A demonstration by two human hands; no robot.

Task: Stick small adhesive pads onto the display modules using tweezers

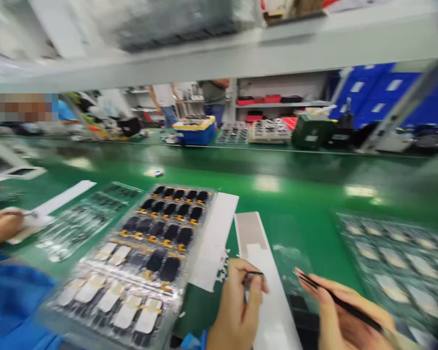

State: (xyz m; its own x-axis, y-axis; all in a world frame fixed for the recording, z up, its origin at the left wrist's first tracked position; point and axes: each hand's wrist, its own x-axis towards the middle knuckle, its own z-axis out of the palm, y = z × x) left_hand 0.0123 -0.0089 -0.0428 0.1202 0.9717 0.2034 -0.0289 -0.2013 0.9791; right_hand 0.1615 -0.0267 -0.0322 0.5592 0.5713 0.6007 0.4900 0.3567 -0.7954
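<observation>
My left hand [237, 306] pinches a thin dark object, blurred, perhaps a tweezer tip, above a long white strip [266, 291] with a tan patch at its far end. My right hand [343, 318] grips black tweezers [337, 301] just right of that strip, their tips apart from it. Left of my hands lies a clear plastic tray [142, 253] of black parts with orange tabs, several capped by pale pads. A second white strip [213, 238] lies between the tray and my left hand. At the right lies a sheet of pale flat parts [394, 272].
At the far left, a co-worker's hand [0, 228] holds a slim tool above a white strip, with a blue sleeve [14, 301] below. The green bench runs ahead to a blue-and-yellow crate [194, 130] and trays. A grey shelf [219, 53] crosses overhead; people stand beyond.
</observation>
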